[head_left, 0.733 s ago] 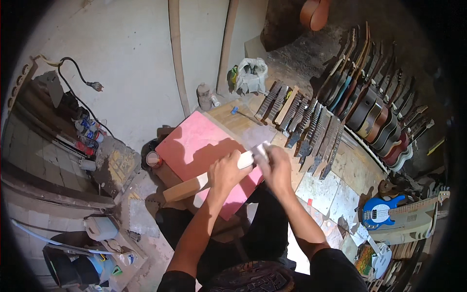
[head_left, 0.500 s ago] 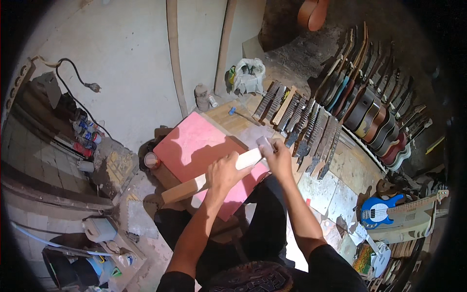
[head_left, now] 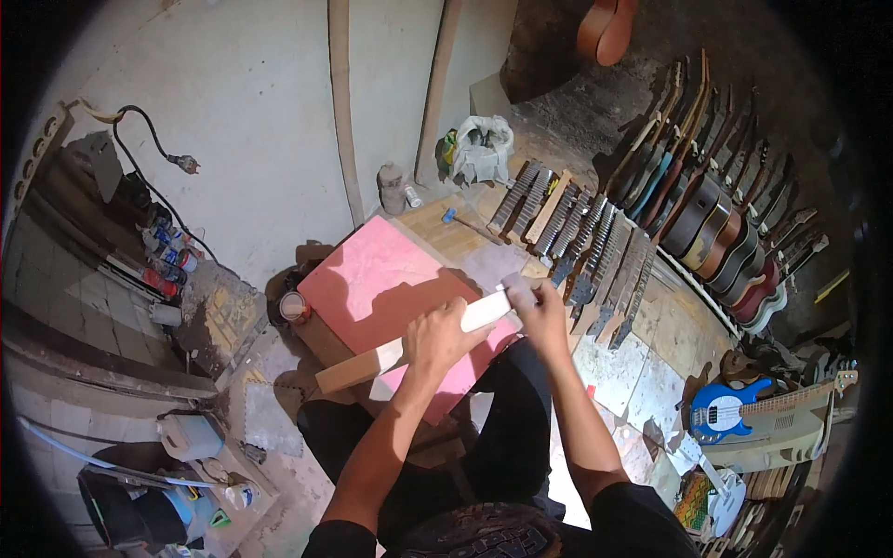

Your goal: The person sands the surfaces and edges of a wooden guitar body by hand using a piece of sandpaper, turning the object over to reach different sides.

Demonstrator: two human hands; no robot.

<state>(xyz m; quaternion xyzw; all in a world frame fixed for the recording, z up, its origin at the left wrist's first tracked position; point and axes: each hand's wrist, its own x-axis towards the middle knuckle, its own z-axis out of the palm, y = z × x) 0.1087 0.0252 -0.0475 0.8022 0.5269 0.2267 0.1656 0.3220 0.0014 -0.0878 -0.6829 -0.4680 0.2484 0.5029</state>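
Observation:
My left hand [head_left: 435, 338] is closed around a long squared wooden bar [head_left: 352, 372], which slants from lower left to upper right. The bar's far part is pale and brightly lit; its near end is browner. My right hand [head_left: 543, 321] is pinched on a small flat grey-mauve piece [head_left: 517, 289] that looks like folded sandpaper, at the bar's upper right end. Whether that piece presses on the wood I cannot tell. Beneath both hands is a pink board [head_left: 367, 270], partly in shadow.
Several fretted necks [head_left: 586, 246] lie in a row on the right. Guitars [head_left: 712, 223] stand behind them. A blue-headed hammer [head_left: 451, 216] lies beyond the board, a white bag [head_left: 484, 153] behind it. Left of the board sits a cup [head_left: 293, 307]. A blue bass [head_left: 730, 409] rests at right.
The grey piece and my right hand have shifted slightly to the right and down. My left hand keeps its grip on the bar. The whole view has moved a little.

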